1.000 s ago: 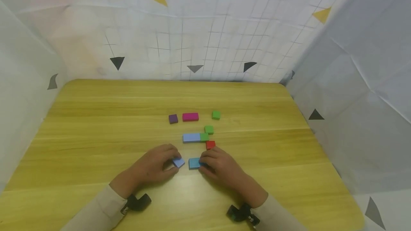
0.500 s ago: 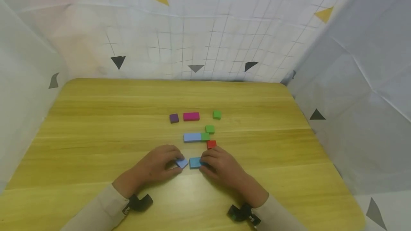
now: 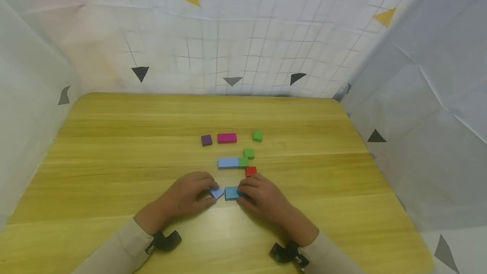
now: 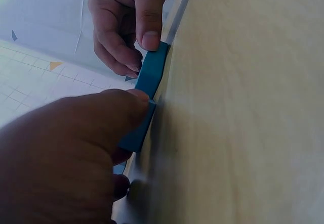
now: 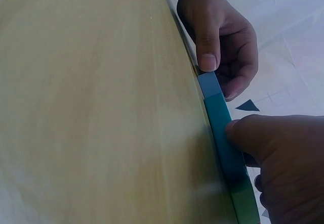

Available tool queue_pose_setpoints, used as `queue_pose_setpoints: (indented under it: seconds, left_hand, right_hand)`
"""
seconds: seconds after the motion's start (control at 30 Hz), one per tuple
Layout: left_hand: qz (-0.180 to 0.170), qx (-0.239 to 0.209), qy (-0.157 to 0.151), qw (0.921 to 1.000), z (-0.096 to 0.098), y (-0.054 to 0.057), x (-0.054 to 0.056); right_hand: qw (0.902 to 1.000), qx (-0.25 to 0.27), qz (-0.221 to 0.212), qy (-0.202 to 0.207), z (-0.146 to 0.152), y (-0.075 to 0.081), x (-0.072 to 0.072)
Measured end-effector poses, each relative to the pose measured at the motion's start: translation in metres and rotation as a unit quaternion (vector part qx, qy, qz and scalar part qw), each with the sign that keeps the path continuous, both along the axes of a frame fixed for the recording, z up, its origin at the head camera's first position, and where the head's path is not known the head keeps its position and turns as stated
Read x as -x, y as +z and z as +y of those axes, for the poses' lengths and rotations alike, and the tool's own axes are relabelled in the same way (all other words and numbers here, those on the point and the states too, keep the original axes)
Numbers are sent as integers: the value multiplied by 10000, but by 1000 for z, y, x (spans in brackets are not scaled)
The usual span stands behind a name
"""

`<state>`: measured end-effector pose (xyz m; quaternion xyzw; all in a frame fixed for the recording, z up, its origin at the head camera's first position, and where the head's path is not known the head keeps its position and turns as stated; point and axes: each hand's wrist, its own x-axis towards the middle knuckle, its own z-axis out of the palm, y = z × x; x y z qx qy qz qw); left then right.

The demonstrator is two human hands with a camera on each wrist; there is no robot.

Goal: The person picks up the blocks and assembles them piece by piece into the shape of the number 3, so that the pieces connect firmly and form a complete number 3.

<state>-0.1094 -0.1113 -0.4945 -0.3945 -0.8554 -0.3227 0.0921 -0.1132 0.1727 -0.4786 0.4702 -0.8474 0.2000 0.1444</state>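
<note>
My left hand [image 3: 191, 193] pinches a small light-blue block [image 3: 217, 193] between thumb and fingers, its square top turned at an angle. To its right, my right hand [image 3: 265, 198] grips a longer blue block [image 3: 230, 193] lying flat, and the fingers cover its right end. A corner of the light-blue block sits at the blue block's left end, touching or almost so. In the right wrist view, a green block [image 5: 245, 204] shows at the other end of the blue block [image 5: 224, 133]. Just beyond the right fingers lies a red block [image 3: 250, 171].
Behind the hands, a periwinkle bar [image 3: 228, 163] adjoins a green block [image 3: 243, 162], with another green block [image 3: 249, 153] above. Farther back lie a purple block [image 3: 206, 140], a magenta bar [image 3: 227, 138] and a green block [image 3: 257, 136]. Patterned cloth [image 3: 228, 33] surrounds the wooden table [image 3: 114, 151].
My left hand has slid the light-blue block a little to the right, up to the blue block's left end. The right hand keeps its place on the blue block.
</note>
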Motion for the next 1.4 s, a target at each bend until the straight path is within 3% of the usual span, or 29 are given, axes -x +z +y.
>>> queue_pose_setpoints:
  seconds: [0.47, 1.4]
  left_hand:
    - [116, 81, 34, 9999, 1, 0, 1]
    - [-202, 290, 101, 9993, 1, 2, 1]
  right_hand:
    - [10000, -53, 13, -60, 0, 0, 0]
    - [10000, -41, 22, -1, 1, 0, 0]
